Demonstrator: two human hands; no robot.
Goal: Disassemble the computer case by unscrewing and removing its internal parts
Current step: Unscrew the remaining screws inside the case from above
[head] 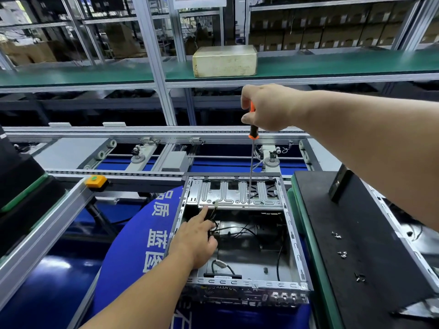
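An open metal computer case [295, 248] lies low in the middle of the view, with black cables inside. A silver drive bracket [235, 193] spans its far end. My right hand [266, 106] grips the orange-and-black handle of a long screwdriver [252, 160], held upright with its tip down on the bracket's right part. My left hand [196, 241] reaches into the case at its left wall, index finger stretched out and touching the bracket's near edge; the other fingers lie among the cables.
A black mat [351, 245] to the right of the case carries small heaps of loose screws [342, 254] and a dark upright part [339, 186]. A yellow button box [95, 182] sits on the conveyor rail at left. A beige box [224, 61] stands on the green shelf.
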